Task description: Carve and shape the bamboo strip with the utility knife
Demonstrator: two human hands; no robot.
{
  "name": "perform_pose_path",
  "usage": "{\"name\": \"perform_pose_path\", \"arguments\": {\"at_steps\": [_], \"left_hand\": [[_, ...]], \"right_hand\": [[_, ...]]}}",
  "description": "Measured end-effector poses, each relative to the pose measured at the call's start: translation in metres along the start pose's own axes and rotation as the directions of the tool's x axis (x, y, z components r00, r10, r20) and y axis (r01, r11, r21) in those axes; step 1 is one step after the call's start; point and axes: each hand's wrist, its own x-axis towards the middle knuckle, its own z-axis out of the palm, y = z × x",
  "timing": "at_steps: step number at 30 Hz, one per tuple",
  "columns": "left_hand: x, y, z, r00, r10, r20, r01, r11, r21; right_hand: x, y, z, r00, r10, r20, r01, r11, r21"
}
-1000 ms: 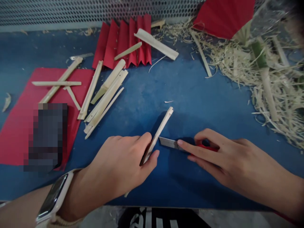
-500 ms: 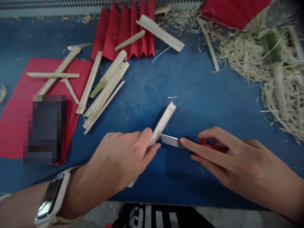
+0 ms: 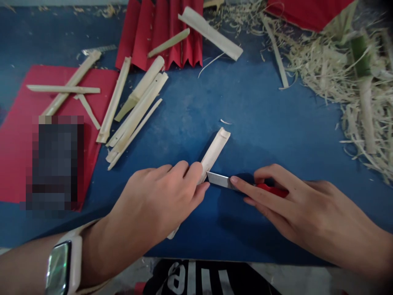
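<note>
My left hand is closed round a pale split bamboo strip, its hollow side partly facing up. The strip's far end points away from me to the upper right, and its near end pokes out below my palm. My right hand grips a utility knife with a red handle, the index finger stretched along the blade. The blade's tip touches the right edge of the strip, close to my left thumb. A thin shaving lies just beyond the strip's far end.
Several bamboo pieces lie on the blue table, left of centre. A red sheet carries more strips and a pixelated dark object. Folded red paper is at the back. Shavings heap at right around a green-banded stick.
The strip has turned slightly in my left hand, so more of its hollow inside shows. The blade stays against its edge. The whole view has shifted a little.
</note>
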Motion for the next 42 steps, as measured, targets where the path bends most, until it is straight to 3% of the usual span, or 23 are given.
{"name": "perform_pose_path", "arguments": {"at_steps": [8,22,25,30,33,38,42], "left_hand": [[0.001,-0.002,-0.002,0.999,0.031,0.011,-0.031,0.999,-0.014],[0.001,-0.003,-0.005,0.998,0.038,0.041,-0.038,0.999,-0.002],[0.002,-0.003,-0.003,0.998,0.045,0.032,-0.046,0.999,0.004],[0.001,-0.006,-0.004,0.999,0.044,0.028,-0.043,0.999,-0.009],[0.001,-0.006,-0.006,0.998,0.057,0.014,-0.056,0.998,-0.013],[0.001,-0.003,-0.008,0.998,0.056,0.023,-0.055,0.998,-0.044],[0.001,-0.004,-0.008,0.999,0.036,0.019,-0.035,0.998,-0.05]], "right_hand": [[-0.007,-0.015,-0.004,0.991,0.075,0.109,-0.074,0.997,-0.011],[-0.004,-0.026,-0.005,0.989,0.124,0.081,-0.114,0.987,-0.111],[-0.004,-0.013,-0.006,0.99,0.132,0.054,-0.124,0.983,-0.139],[0.0,0.023,-0.013,0.934,0.344,-0.09,-0.355,0.889,-0.289],[0.003,0.02,-0.015,0.953,0.286,-0.097,-0.302,0.916,-0.266],[0.001,-0.005,-0.011,0.993,0.113,-0.03,-0.114,0.993,-0.027],[-0.003,-0.008,-0.007,0.994,0.1,0.036,-0.1,0.995,0.013]]}}
